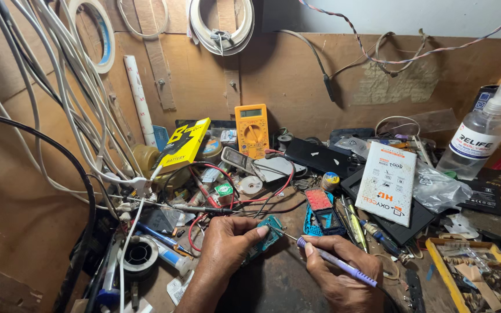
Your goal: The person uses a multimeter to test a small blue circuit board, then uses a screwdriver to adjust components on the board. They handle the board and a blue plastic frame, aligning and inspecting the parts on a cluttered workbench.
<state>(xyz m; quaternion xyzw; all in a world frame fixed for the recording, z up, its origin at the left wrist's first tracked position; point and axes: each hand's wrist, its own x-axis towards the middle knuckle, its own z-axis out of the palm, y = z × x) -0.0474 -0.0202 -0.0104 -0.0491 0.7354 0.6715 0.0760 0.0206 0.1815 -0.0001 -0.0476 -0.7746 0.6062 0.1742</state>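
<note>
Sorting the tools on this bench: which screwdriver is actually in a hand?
The purple-handled screwdriver, gripped in the right hand, its tip at the small green board that the left hand holds. The other screwdrivers lie loose on the bench beside the blue frame.

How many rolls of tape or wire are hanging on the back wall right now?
2. One tape roll hangs upper left behind the white cables; one coil hangs top centre above the yellow multimeter. A faint third loop between them may be another; cables could hide more.
</note>
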